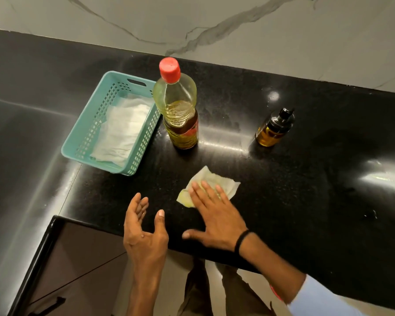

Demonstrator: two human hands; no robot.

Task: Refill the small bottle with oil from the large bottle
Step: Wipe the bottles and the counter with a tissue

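The large oil bottle [179, 106] stands upright on the black counter [306, 179] with its red cap on and oil in its lower half. The small glass bottle [274, 128], with a black pump top and amber oil inside, stands to the right of it. My right hand [214, 215] lies flat, its straight fingers pressing an oil-stained tissue [211, 184] onto the counter in front of the large bottle. My left hand [144, 231] hovers over the counter's front edge, fingers relaxed and palm turned inward, holding nothing.
A teal plastic basket [89, 133] holding white tissues sits left of the large bottle. A marble wall [237, 23] backs the counter. The counter's front edge runs under my hands, with a cabinet [78, 270] below at the left.
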